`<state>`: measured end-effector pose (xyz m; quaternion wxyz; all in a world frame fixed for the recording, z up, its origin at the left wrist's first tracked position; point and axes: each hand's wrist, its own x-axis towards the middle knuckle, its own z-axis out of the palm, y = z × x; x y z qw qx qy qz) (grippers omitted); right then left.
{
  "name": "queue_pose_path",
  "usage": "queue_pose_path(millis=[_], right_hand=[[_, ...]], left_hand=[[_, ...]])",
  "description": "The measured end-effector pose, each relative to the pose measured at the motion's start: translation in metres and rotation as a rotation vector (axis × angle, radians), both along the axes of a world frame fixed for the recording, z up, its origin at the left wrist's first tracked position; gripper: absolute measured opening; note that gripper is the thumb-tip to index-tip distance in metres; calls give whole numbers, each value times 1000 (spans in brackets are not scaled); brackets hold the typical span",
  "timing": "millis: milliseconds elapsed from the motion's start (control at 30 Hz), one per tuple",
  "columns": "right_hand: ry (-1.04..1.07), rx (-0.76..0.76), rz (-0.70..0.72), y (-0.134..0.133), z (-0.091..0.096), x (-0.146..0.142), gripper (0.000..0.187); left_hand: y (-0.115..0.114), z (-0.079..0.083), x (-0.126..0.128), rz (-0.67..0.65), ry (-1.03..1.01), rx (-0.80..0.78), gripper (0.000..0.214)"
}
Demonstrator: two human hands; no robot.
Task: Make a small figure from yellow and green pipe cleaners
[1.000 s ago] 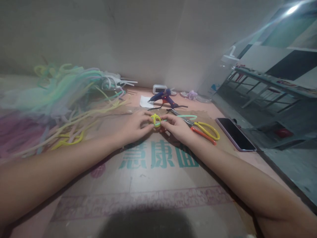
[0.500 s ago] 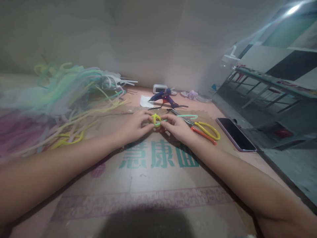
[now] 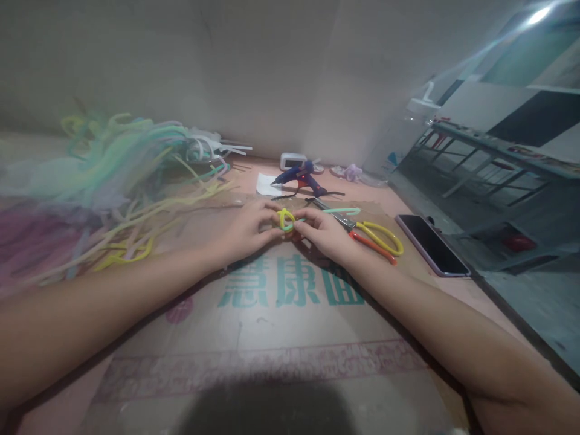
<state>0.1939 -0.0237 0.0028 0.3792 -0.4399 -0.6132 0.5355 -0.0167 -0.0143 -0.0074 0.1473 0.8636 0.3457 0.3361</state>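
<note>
Between my two hands is a small looped piece of yellow pipe cleaner (image 3: 285,216), shaped like a rounded cage. A mint green pipe cleaner (image 3: 345,211) runs through its lower part, passes behind my right fingers and ends in a bent hook on the right. My left hand (image 3: 254,229) pinches the yellow piece from the left with thumb and fingers. My right hand (image 3: 322,231) is closed on the green pipe cleaner at the piece's right side. Scissors (image 3: 357,228) with yellow and orange handles lie just beyond my right wrist.
Printed cardboard (image 3: 263,338) covers the pink table. A blue glue gun (image 3: 299,178) stands at the back beside a small white device (image 3: 292,161). Many coloured pipe cleaners (image 3: 149,145) are heaped at the left. A phone (image 3: 432,244) lies near the right table edge.
The yellow loop has turned slightly between my fingers. The hooked end of the green pipe cleaner has shifted a little and looks flatter. Both arms are almost still.
</note>
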Motion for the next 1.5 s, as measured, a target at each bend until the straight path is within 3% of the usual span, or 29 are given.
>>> queue_pose_path(millis=[867,1133,1500], right_hand=[[4,19,18,1,-1,-1,20],[103,-31,-25,3,-5,0,26],[48,-5,0,2,-2,-1,23]], left_hand=[[2,-1,2,4,-9,-46,21],[0,-2,2,-13,8,-1,20],[-1,1,2,-13,-68,19,16]])
